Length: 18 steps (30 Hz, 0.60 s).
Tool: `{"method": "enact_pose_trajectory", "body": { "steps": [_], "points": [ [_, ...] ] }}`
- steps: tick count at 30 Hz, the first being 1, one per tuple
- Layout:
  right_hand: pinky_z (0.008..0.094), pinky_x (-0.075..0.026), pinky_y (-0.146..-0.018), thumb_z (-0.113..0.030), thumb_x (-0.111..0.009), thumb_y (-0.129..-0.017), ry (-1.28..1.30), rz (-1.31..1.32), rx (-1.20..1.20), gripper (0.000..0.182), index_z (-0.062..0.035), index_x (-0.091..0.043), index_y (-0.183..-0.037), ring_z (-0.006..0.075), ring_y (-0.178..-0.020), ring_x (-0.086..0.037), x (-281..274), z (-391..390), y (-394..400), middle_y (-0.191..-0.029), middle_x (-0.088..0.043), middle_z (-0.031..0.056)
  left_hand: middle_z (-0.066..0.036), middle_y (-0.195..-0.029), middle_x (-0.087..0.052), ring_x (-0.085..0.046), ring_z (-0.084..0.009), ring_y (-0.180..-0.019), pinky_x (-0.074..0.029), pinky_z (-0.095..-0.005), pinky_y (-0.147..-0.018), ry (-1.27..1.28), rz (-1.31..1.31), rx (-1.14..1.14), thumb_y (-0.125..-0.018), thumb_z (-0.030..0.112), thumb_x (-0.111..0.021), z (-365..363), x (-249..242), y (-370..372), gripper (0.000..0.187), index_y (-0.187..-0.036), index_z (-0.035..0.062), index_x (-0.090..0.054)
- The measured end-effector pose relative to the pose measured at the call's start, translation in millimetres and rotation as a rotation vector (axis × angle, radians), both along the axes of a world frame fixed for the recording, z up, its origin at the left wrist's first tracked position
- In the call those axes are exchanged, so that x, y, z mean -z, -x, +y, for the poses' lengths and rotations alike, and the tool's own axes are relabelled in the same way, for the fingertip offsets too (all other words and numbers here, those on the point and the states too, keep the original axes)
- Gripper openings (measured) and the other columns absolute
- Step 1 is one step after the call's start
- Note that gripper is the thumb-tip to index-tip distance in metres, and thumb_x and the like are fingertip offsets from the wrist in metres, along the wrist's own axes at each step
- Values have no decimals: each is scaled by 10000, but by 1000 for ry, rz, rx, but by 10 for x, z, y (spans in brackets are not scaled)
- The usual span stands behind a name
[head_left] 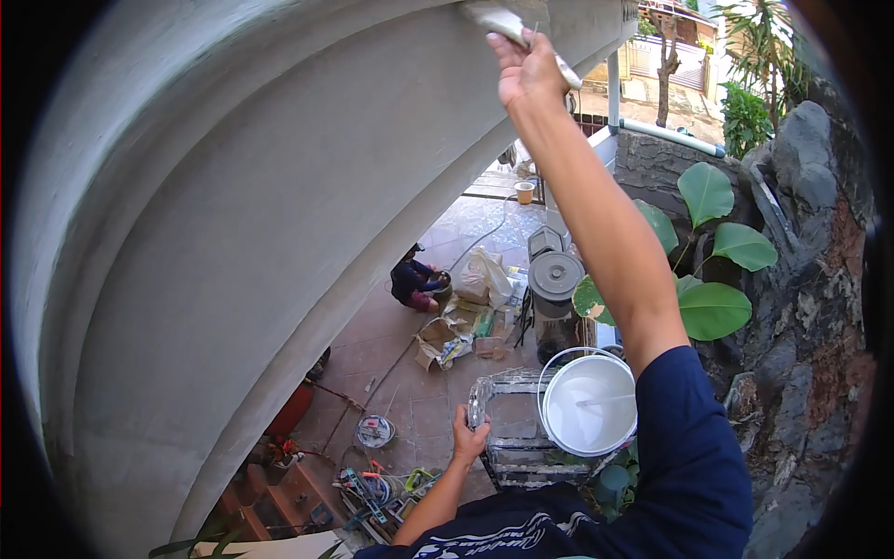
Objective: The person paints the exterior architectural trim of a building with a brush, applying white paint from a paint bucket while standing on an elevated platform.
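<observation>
My right hand [531, 70] is raised high, its fingers closed round the handle of a paintbrush [497, 19]. The white bristles meet the upper part of the grey curved wall [279, 158]. Low in the view, my left hand [470, 436] grips the rail of a paint-spattered ladder [531, 456]. A white bucket [589, 402] with a wire handle sits at the ladder beside my right upper arm. White paint covers its inside.
Far below, a person [414, 279] crouches on the tiled floor near sacks [480, 279] and a lidded grey bin [556, 277]. Rough rockwork [801, 373] and a leafy plant [712, 307] stand close on the right. Tools [372, 489] and a small bucket [375, 430] lie lower left.
</observation>
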State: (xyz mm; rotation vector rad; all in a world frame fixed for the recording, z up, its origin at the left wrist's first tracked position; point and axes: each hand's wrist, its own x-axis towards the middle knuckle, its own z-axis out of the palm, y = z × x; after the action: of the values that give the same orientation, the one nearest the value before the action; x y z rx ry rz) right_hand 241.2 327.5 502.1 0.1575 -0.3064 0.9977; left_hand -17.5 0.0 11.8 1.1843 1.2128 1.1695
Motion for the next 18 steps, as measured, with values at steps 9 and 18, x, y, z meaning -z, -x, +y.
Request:
{"method": "enact_pose_trajectory", "body": {
  "steps": [9, 18],
  "points": [
    [430, -641, -677, 32, -636, -824, -69, -305, 11, 260, 7, -448, -1002, 335, -871, -675, 279, -919, 238, -993, -569, 197, -41, -798, -628, -602, -126, -724, -493, -284, -690, 26, 7, 11, -738, 97, -639, -8, -81, -13, 270, -961, 48, -494],
    [481, -638, -823, 13, -539, -901, 141, 56, 70, 169, 89, -444, -1019, 370, -909, -667, -106, 207, -330, -1005, -574, 221, -43, -798, -632, -610, -128, -731, -496, -284, -706, -82, 40, -1, -737, 96, -648, 29, -38, -12, 253, -941, 45, -508]
  ]
}}
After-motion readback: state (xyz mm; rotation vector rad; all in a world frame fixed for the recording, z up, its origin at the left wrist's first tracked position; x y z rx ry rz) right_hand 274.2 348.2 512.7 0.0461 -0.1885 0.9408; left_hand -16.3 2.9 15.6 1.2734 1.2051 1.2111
